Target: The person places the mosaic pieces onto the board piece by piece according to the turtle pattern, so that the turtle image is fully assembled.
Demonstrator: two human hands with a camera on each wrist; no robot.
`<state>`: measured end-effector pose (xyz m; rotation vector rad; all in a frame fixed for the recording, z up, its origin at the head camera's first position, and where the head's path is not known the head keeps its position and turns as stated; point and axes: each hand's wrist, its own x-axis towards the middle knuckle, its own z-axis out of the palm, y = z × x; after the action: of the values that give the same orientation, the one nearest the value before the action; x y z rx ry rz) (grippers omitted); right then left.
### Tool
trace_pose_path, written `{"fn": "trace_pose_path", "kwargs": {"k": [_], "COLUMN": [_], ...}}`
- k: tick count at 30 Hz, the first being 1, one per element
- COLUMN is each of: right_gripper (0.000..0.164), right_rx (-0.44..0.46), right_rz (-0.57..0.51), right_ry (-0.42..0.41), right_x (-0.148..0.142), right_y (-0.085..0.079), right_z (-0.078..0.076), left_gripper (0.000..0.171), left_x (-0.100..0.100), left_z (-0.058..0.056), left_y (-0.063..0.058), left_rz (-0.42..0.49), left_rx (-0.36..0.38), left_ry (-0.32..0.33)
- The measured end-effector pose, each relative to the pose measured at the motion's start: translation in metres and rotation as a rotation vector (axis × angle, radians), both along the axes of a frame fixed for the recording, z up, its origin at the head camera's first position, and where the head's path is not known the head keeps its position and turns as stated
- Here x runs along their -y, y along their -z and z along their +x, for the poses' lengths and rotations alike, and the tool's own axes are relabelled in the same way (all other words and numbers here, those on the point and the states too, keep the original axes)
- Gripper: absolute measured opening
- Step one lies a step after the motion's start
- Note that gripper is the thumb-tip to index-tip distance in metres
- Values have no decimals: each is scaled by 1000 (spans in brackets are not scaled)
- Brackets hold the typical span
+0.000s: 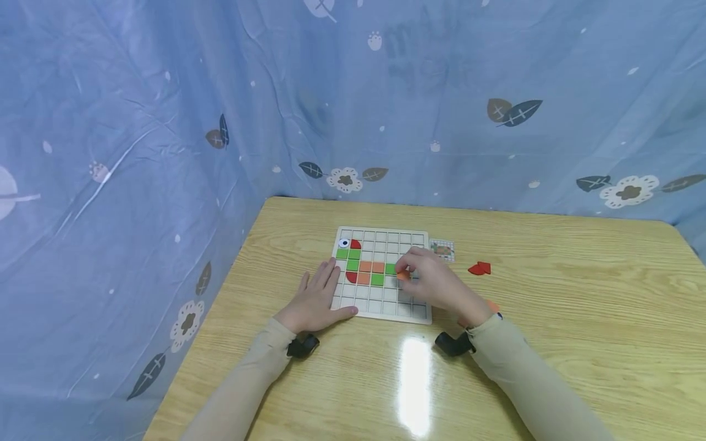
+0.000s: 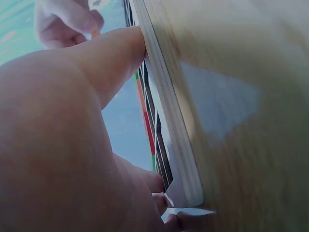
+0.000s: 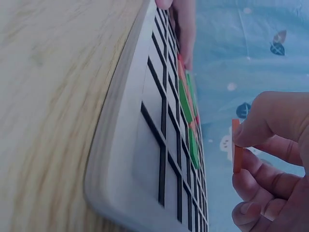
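Note:
A white grid board (image 1: pixel 380 309) lies on the table with green, orange and red tiles set in several cells, plus an eye tile (image 1: pixel 344 243) at its upper left. My left hand (image 1: pixel 316 300) rests at the board's left side, fingers straight and spread, the thumb on its near edge. Between thumb and fingers my right hand (image 1: pixel 436 278) pinches an orange tile (image 3: pixel 237 146), held above the board's right half. In the right wrist view the tile stands on edge, apart from the grid. Some cells under the right hand are hidden.
A small pattern card (image 1: pixel 443 250) lies against the board's right edge. Red tiles (image 1: pixel 480 268) lie farther right. More loose pieces, among them an orange one (image 1: pixel 493 305), are partly hidden by the right wrist. A blue patterned curtain (image 1: pixel 353 110) hangs behind the table.

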<state>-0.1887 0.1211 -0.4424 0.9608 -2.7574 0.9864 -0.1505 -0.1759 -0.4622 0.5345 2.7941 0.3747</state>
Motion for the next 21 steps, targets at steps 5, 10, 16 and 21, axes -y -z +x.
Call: {"fn": "trace_pose_path", "kwargs": {"k": [5, 10, 16, 21], "right_gripper": [16, 15, 13, 14], "right_rx": [9, 51, 42, 45], "right_rz": [13, 27, 62, 81], "right_ry": [-3, -18, -43, -56], "right_x": [9, 16, 22, 23], "right_y": [2, 6, 12, 15], "right_z": [-4, -7, -9, -10], "left_gripper": [106, 106, 107, 107], "left_x": [0, 0, -1, 0], "left_z": [0, 0, 0, -1], "left_y": [0, 1, 0, 1], "left_rz": [-6, -6, -3, -16], "left_rx": [7, 4, 10, 11], "left_ry": [-7, -3, -5, -2]}}
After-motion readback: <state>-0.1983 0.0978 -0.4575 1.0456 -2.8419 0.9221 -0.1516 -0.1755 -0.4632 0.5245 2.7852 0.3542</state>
